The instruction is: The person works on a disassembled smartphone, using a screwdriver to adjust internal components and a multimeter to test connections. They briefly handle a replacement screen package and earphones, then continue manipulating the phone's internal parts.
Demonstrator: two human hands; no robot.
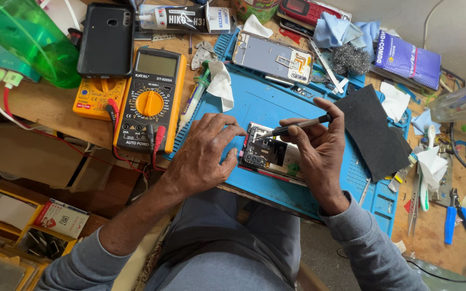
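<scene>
A worn wooden desk [49, 105] stood crowded under soft, even daylight. A pale grey wall [454, 27] rose behind its far edge. Below at the left, yellow compartment trays [6, 237] sat low near brown cardboard [33, 156].

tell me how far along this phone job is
Done: the opened phone on the blue mat has its back off, insides showing. In hand: left hand steadies it while right hand works a slim tool at its top. Left: it remains open.
</scene>
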